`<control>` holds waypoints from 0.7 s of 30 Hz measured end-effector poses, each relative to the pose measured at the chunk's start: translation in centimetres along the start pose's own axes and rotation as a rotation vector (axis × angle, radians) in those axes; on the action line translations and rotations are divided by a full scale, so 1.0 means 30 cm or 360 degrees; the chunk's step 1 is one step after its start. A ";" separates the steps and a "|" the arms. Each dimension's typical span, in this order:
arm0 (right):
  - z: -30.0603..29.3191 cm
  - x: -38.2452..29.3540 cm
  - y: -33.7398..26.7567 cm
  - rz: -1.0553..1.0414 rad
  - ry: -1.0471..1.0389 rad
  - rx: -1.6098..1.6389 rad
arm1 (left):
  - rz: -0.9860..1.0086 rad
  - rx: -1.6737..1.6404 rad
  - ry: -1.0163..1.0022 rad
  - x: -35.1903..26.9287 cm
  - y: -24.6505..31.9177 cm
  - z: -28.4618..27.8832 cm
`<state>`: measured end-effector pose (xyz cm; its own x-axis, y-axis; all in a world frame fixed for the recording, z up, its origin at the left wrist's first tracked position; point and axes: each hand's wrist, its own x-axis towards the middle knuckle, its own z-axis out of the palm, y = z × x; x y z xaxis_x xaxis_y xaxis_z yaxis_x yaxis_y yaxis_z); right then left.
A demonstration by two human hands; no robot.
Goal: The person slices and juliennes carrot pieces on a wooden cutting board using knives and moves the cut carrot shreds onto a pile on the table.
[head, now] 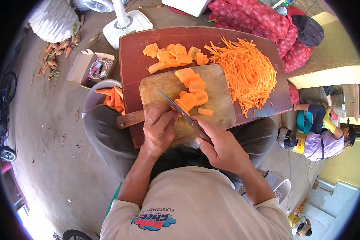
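My right hand (222, 145) grips a knife (183, 111) by its dark handle, the blade slanting up and left over a worn wooden cutting board (156, 87). Beside the blade, my left hand (158, 127) has its fingers curled on a carrot piece, mostly hidden, with orange showing at the fingertips. Thick carrot slices (188, 100) lie on the board just past the blade. A wooden handle (131, 119) sticks out to the left of my left hand; its other end is hidden. Beyond the board are carrot chunks (174, 54) and a large heap of carrot strips (247, 72).
The board rests on a red-brown tabletop (130, 66) over my knees. A basin (91, 97) of peeled carrots stands at left, near an open cardboard box (82, 69). Red mesh sacks of onions (258, 21) lie beyond the table. At right sits another person (324, 144).
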<state>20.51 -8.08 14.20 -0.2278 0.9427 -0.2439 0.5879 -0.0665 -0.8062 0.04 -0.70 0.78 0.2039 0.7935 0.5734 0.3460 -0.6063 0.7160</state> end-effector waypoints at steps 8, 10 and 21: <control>0.063 0.015 0.050 -0.0095 0.0077 -0.0185 | 0.0055 0.0043 0.0000 0.002 -0.009 -0.002; 0.113 0.047 0.115 -0.0180 0.0154 -0.0221 | 0.0078 0.0082 -0.0026 0.002 -0.013 -0.002; 0.033 0.029 0.040 -0.0214 0.0227 0.0048 | 0.0016 0.0066 0.0091 -0.001 -0.001 0.018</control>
<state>20.25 -7.65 12.48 -0.1891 0.9804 -0.0554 0.5356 0.0557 -0.8427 0.52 -0.67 0.54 0.1553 0.7825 0.6029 0.3822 -0.6104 0.6938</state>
